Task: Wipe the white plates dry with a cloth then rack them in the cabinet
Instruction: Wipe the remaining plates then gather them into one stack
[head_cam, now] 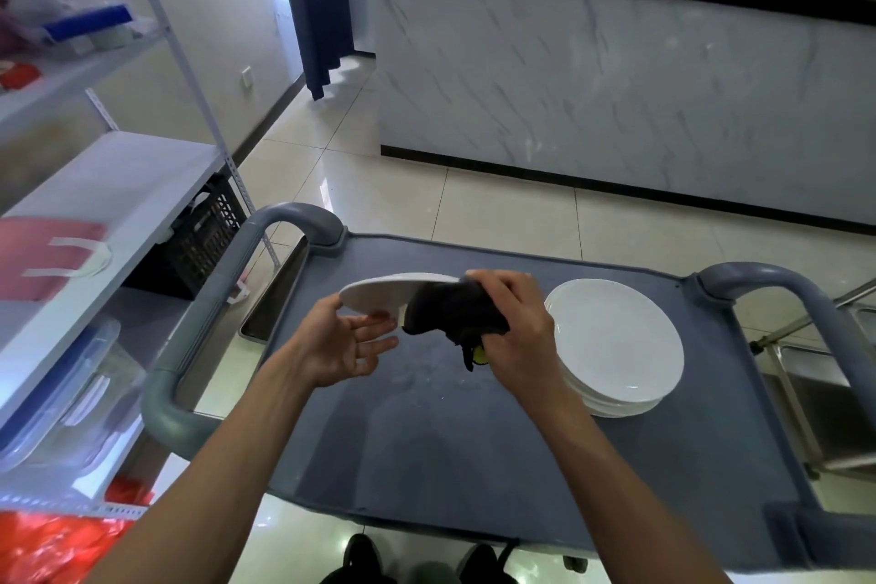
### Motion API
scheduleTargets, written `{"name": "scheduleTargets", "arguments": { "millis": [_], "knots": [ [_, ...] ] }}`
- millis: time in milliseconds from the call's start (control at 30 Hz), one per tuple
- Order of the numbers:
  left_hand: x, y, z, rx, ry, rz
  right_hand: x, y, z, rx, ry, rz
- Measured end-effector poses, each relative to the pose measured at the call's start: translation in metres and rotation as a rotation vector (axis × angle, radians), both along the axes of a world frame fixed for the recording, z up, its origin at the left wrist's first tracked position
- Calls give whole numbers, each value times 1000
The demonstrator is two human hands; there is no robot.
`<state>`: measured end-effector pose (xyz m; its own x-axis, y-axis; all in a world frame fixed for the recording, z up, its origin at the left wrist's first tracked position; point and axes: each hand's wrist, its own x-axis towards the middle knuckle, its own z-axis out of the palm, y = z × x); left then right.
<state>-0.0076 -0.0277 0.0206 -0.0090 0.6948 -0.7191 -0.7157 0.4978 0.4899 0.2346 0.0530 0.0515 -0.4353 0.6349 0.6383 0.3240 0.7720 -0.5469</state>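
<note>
The left hand (343,341), palm up with fingers spread and nearly straight, supports from beneath the near edge of 1 white plate (379,292), which is raised above the cart top and tilted almost edge-on to the camera. The right hand (514,327) curls its fingers around a bunched dark cloth (455,311) and presses it against the right part of that plate; a small yellow patch shows at the cloth's lower end. Just right of the right hand, a stack of white plates (616,346) rests flat on the grey cart top (474,441), which has rounded grey handles at both ends. Left of the cart stands a white metal shelving unit (118,185), with a dark crate (199,237) below. Beyond lie glossy beige floor tiles (474,213), a marble-patterned counter front (616,85) under a black top, and a dark blue curtain (317,5).
</note>
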Motion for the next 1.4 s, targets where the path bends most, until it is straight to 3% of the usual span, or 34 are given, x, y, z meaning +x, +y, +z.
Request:
{"name": "scheduleTargets", "arguments": {
  "millis": [167, 300, 467, 600, 767, 833, 1067, 1200, 1400],
  "knots": [
    [6, 5, 4, 119, -144, 297, 10, -1, -8, 11, -97, 42],
    [2, 6, 6, 171, -93, 304, 17, 4, -15, -56, -147, 49],
    [-1, 8, 6, 187, 84, 367, 27, 10, -15, -119, -234, 21],
    [0, 9, 9, 263, 198, 435, 28, 9, -10, -154, -194, 12],
    [10, 7, 10, 305, 391, 386, 15, -1, 8, -521, -8, -94],
    [19, 6, 12, 328, 420, 346, 5, -1, 11, -563, 32, -77],
    [44, 8, 25, 455, 494, 230, -36, 5, 5, -414, 46, -133],
    [46, 11, 30, 437, 503, 270, -43, 4, -1, -399, 85, -200],
    [52, 16, 31, 408, 545, 326, -44, -5, -19, -316, -128, -79]
  ]
}}
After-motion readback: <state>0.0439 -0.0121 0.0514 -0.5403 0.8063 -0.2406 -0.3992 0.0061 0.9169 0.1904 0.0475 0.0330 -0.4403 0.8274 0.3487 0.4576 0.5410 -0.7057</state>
